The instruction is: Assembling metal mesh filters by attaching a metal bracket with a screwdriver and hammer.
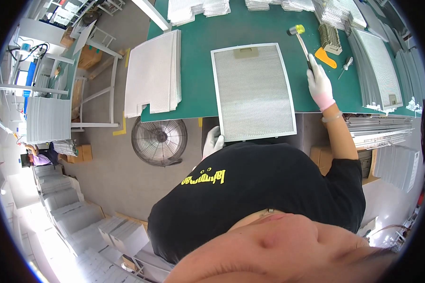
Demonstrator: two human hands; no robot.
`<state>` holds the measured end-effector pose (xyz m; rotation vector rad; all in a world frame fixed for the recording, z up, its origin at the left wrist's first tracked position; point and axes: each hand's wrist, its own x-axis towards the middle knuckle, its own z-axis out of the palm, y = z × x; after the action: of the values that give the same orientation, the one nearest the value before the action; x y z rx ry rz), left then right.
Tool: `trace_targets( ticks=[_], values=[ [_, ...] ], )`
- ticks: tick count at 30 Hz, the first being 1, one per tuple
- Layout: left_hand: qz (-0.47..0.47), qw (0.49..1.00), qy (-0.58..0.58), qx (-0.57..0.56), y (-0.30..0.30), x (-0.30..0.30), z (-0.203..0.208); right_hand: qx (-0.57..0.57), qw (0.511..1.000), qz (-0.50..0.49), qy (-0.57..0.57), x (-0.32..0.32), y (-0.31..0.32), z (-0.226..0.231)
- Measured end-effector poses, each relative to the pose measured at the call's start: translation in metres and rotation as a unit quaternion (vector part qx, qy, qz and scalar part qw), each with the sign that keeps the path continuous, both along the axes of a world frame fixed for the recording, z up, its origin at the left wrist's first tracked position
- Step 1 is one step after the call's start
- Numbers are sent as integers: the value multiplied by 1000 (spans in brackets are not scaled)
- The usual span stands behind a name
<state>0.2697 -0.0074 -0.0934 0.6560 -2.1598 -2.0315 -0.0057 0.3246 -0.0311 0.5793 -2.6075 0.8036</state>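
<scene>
A framed metal mesh filter panel [252,94] lies on the green tabletop [198,61], its near end sticking out past the edge toward my body. A beige latch plate [246,52] sits at its far end. My left hand [213,142], in a white glove, grips the panel's near left corner. To the right of the panel, my gloved right hand [320,84] is closed round the handle of a mallet [296,30] with a yellow and dark head. The mallet points away from me, its head apart from the panel.
White mesh sheets [153,73] are stacked on the left. Beyond my right hand lie an orange flat tool [325,57], a screwdriver [346,66] and a block of beige parts [329,39]. Framed panels [375,68] stand stacked at right. A floor fan [159,141] stands below the table's left edge.
</scene>
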Motion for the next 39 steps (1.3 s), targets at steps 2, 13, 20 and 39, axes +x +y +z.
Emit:
trace_targets(
  ticks=[2,13,20,39],
  values=[
    [-19,994,-57,96,-1,-1,2,-7,1000,19,8,-5,-18,1],
    [-29,923,-141,356,-9,-5,-6,205,968,-51,-136,-9,-34,9],
    [-82,926,-123,346,-13,1,5,-46,996,67,24,0,-107,56],
    [-42,900,-37,432,-8,-17,-5,106,989,86,-47,7,-176,40]
  ],
)
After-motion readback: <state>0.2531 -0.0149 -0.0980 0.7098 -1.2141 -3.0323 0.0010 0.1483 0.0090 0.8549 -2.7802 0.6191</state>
